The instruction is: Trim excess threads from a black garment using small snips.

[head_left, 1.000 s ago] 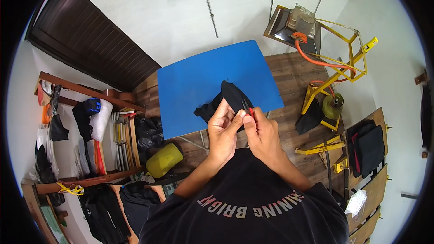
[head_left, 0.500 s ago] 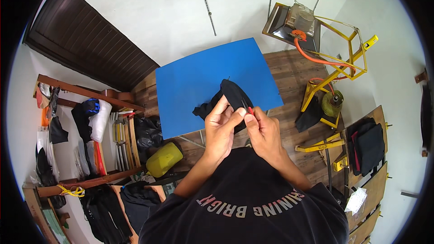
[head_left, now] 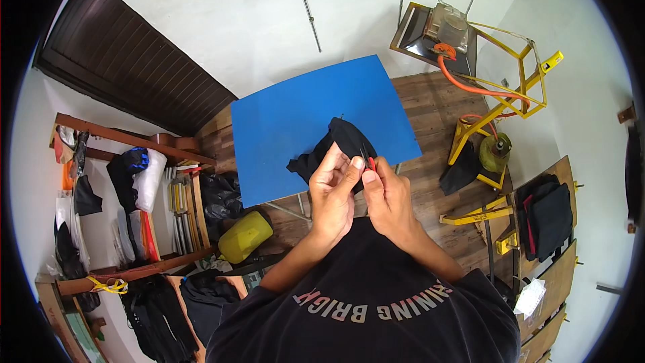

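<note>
Left hand and right hand pinch one small red-handled tool — one black cloth below.

Plain blue table, black cloth, small red tool, yellow frame

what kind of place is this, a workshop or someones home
Probably a home workshop or storage room: a blue table bearing a black cloth, a cluttered wooden shelf along the left wall, and a yellow metal frame with an orange hose on the wood floor.
</note>
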`<state>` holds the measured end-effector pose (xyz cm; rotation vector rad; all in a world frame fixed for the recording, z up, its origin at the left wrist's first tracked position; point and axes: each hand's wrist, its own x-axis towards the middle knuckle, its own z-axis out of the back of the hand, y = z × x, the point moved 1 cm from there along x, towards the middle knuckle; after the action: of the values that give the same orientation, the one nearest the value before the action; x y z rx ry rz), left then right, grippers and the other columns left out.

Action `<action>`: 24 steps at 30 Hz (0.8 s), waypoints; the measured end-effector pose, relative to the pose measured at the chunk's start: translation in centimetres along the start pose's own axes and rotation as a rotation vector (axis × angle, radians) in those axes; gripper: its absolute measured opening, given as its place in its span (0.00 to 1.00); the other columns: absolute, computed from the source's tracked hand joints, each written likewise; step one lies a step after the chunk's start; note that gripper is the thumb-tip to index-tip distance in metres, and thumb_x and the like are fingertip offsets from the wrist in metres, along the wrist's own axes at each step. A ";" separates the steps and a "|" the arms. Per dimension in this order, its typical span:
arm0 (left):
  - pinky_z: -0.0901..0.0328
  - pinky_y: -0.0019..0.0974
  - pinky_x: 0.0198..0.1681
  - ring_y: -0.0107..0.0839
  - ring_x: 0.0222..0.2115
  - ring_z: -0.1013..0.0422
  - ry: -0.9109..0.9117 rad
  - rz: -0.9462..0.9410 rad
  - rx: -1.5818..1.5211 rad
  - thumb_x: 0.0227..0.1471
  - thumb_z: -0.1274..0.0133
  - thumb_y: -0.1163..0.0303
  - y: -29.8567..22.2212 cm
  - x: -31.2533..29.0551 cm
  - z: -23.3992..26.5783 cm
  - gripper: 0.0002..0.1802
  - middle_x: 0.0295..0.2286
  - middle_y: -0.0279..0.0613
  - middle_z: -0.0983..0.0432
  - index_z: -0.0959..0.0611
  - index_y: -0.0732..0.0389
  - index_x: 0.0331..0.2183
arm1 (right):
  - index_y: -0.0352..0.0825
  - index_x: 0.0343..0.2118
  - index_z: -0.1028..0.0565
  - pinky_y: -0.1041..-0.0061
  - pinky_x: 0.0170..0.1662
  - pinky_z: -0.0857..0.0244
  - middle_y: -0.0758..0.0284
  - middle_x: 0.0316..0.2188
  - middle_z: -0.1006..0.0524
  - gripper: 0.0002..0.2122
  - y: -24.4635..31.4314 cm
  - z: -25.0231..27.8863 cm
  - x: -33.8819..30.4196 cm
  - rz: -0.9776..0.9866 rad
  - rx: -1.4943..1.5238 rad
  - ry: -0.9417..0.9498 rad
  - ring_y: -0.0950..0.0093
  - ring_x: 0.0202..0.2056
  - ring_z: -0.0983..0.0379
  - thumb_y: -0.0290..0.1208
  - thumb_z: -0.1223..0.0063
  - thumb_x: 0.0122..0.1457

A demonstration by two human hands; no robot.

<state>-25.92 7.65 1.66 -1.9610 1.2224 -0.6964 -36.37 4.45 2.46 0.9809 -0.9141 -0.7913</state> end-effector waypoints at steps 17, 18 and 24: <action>0.38 0.24 0.45 0.18 0.40 0.33 0.018 0.034 -0.053 0.55 0.50 0.82 -0.1 0.0 -0.5 0.23 0.42 0.35 0.27 0.30 0.68 0.54 | 0.32 0.20 0.36 0.78 0.16 0.47 0.70 0.08 0.36 0.20 -0.8 -0.2 -0.3 -0.056 0.043 -0.013 0.83 0.13 0.38 0.41 0.60 0.66; 0.38 0.24 0.45 0.18 0.40 0.33 0.017 0.033 -0.054 0.55 0.50 0.82 -0.2 0.0 -0.5 0.23 0.42 0.35 0.27 0.30 0.68 0.54 | 0.32 0.20 0.36 0.78 0.16 0.47 0.70 0.08 0.36 0.20 -0.8 -0.1 -0.3 -0.055 0.043 -0.012 0.83 0.13 0.38 0.41 0.60 0.66; 0.39 0.24 0.46 0.18 0.41 0.33 0.021 0.055 -0.045 0.56 0.50 0.81 -0.4 0.2 0.1 0.22 0.41 0.34 0.27 0.29 0.67 0.53 | 0.33 0.20 0.35 0.79 0.15 0.46 0.71 0.07 0.35 0.19 -1.0 0.0 -0.3 -0.050 0.040 0.025 0.82 0.11 0.36 0.40 0.61 0.66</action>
<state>-25.62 7.63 1.92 -1.9533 1.3103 -0.6679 -36.60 4.37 1.47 1.0498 -0.8899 -0.8036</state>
